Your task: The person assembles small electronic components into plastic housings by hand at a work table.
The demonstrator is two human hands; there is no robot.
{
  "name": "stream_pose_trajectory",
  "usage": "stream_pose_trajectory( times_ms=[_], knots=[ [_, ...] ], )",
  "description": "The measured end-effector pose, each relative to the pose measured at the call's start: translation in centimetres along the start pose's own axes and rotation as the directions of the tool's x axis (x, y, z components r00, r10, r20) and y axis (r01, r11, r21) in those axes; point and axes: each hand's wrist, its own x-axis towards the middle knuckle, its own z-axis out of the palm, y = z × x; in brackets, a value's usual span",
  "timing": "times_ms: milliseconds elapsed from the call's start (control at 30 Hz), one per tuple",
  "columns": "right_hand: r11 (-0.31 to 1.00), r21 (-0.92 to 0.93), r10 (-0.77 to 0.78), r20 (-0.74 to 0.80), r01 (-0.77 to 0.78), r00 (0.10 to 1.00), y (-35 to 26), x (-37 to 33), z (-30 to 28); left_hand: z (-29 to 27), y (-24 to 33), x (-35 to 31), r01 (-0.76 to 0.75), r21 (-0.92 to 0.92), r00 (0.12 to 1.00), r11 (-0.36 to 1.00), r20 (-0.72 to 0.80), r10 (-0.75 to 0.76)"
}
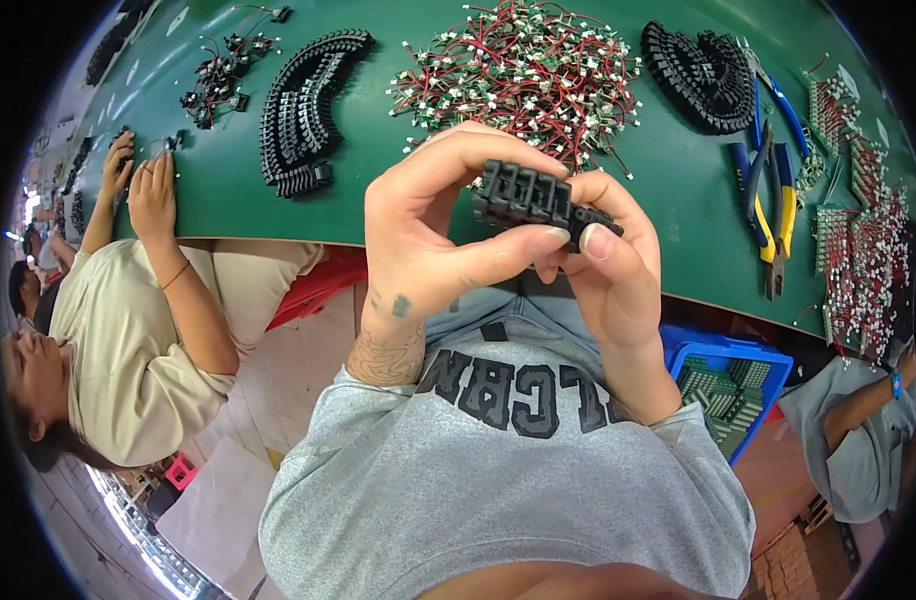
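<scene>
Both my hands are raised over the table's near edge, around a black ribbed plastic piece (523,195) made of linked blocks, like a length of track. My left hand (418,215) pinches its larger part between thumb and fingers. My right hand (618,250) is closed on the piece's narrower right end (593,222), thumb in front and fingers behind. Whether that end is a separate part, I cannot tell. Beyond my hands lies a heap of red and black wires with small white connectors (518,75).
Curved rows of black blocks lie left (303,110) and right (698,80) on the green table (378,150). Pliers (768,210) and bundles of wired boards (858,240) lie at right. A blue crate (783,365) holds green circuit boards. Co-workers sit at left (148,340) and right (858,430).
</scene>
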Motion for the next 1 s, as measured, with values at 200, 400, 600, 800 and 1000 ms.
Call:
stream_pose_trajectory(
  times_ms=[200, 400, 600, 800, 1000],
  knots=[
    [0.993, 0.023, -0.116, -0.028, 0.117, 0.993, 0.4, 0.1, -0.2, 0.5, 0.1, 0.0, 0.112, -0.280, 0.972, 0.953, -0.168, -0.163],
    [0.755, -0.459, -0.539, -0.028, 0.468, 0.842, 0.8, 0.4, -0.1, 0.9, -0.3, -0.1, 0.105, -0.221, 0.963, 0.970, -0.220, -0.154],
    [0.473, -0.668, -0.635, 0.194, 0.575, 0.748, 0.7, 0.5, -0.6, 0.9, -0.5, -0.4, 0.088, -0.111, 0.975, 0.990, -0.192, -0.109],
    [0.310, -0.766, -0.712, 0.206, 0.563, 0.672, 0.7, 0.6, 0.0, 1.1, -0.3, -0.6, 0.046, 0.018, 0.982, 0.999, -0.186, -0.042],
    [0.290, -0.793, -0.690, 0.215, 0.536, 0.691, 0.6, 0.3, -0.3, 0.9, -0.6, -0.7, -0.012, 0.086, 0.989, 0.996, -0.143, 0.024]
  ],
)
